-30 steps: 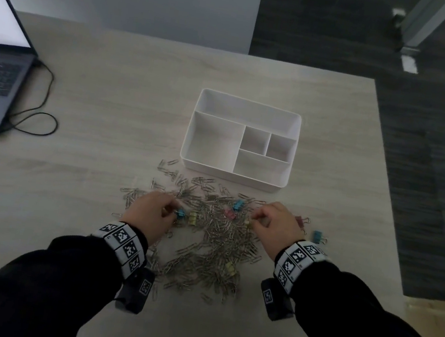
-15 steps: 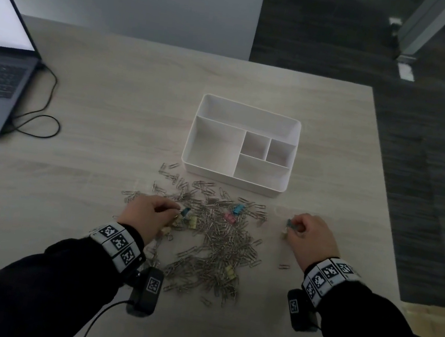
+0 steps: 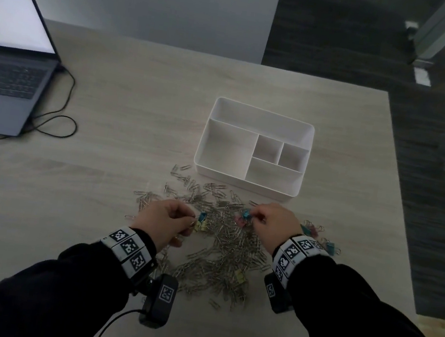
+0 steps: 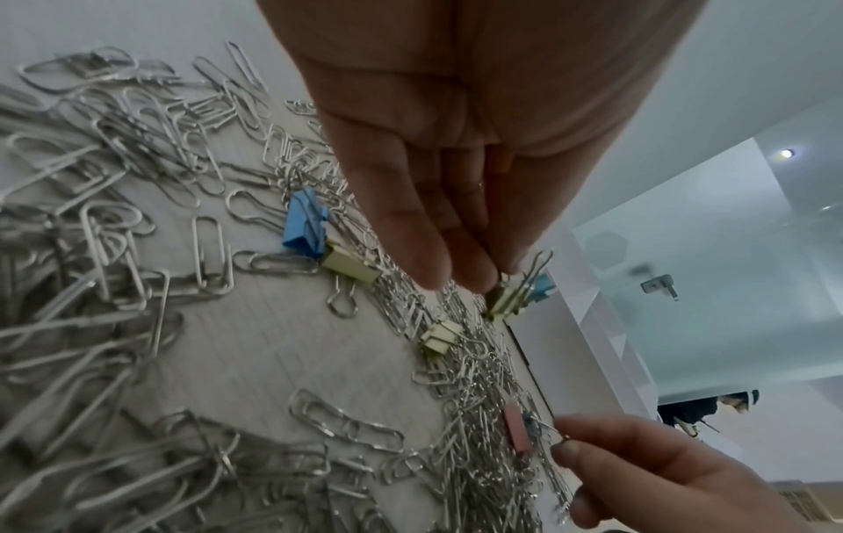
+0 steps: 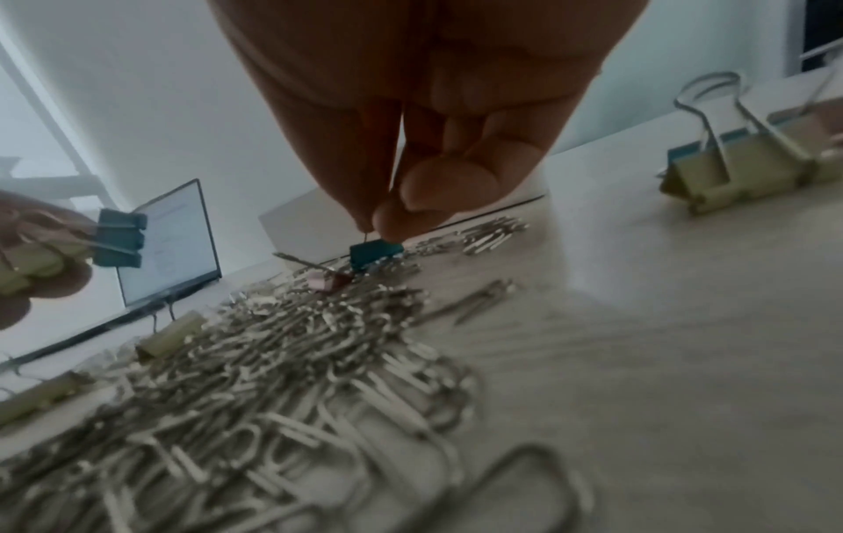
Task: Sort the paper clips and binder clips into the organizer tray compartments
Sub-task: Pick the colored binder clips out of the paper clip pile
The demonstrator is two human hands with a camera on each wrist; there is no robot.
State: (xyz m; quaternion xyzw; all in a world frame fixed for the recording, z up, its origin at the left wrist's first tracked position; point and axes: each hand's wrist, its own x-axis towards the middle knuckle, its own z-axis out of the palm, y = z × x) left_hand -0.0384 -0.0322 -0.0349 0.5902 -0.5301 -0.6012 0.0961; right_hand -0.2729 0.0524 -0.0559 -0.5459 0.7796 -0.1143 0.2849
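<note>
White organizer tray [image 3: 247,184], long axis left-right

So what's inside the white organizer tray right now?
Nothing shows in the tray: the floors of all five compartments look bare. The near wall hides a strip of the front compartments' floors.

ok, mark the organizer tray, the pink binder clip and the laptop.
organizer tray [image 3: 263,113]: head view, far rim.
pink binder clip [image 3: 241,221]: head view, its body.
laptop [image 3: 5,78]: head view, keyboard.
</note>
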